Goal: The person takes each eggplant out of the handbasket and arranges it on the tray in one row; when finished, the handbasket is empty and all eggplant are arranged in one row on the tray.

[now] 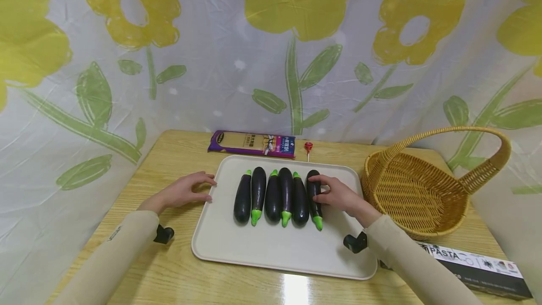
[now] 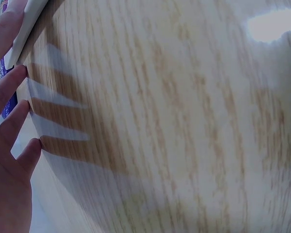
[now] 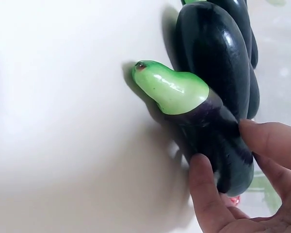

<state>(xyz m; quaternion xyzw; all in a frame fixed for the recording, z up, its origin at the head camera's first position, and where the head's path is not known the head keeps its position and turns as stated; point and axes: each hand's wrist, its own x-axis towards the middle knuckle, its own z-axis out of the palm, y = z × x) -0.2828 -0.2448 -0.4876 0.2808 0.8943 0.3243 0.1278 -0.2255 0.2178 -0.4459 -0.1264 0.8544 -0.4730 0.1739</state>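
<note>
Several dark purple eggplants [image 1: 273, 197] with green caps lie side by side in a row on a white tray [image 1: 237, 252], their caps pointing alternately away and toward me. My right hand [image 1: 338, 195] holds the rightmost eggplant [image 1: 314, 196] between thumb and fingers. In the right wrist view that eggplant [image 3: 223, 141] still lies on the tray, its green cap clear of the fingers. My left hand [image 1: 184, 191] is at the tray's left edge, fingers spread and fingertips at the rim. In the left wrist view the left hand [image 2: 9, 141] holds nothing.
A wicker basket [image 1: 417, 192] with a tall handle stands right of the tray. A pasta box [image 1: 478, 267] lies in front of it, partly behind the right sleeve. Behind the tray lie a purple-edged packet [image 1: 254, 144] and a red lollipop [image 1: 308, 147]. A flowered curtain [image 1: 211, 74] backs the table.
</note>
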